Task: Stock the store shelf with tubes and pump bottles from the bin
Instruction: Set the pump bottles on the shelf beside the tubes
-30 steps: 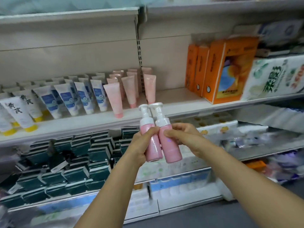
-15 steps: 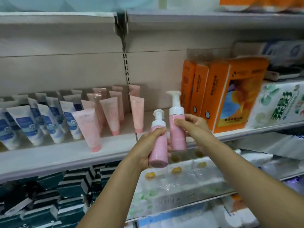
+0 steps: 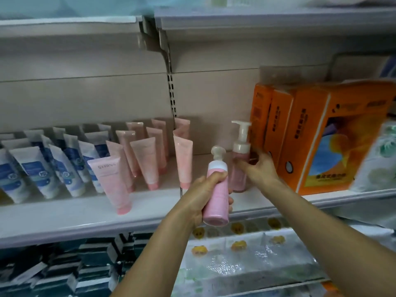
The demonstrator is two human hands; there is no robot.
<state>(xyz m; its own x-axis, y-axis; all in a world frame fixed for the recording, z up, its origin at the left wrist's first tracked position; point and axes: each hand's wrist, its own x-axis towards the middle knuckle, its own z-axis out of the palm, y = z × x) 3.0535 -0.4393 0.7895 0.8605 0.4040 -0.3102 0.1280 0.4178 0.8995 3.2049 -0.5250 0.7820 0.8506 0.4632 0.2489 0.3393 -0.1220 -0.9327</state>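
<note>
- Head view: the right hand has moved onto the shelf with its pump bottle. A second ago both bottles were side by side in front of the shelf edge.
- That bottle now stands upright just beside the orange boxes, right of the pink tubes. Fingers are still curled round it, so not let go.
- The left hand keeps gripping the second bottle, tilted, in front of the shelf edge.
- Judgement: first bottle nearly placed; second goes next, likely beside it.
- Bin not in view.
</note>
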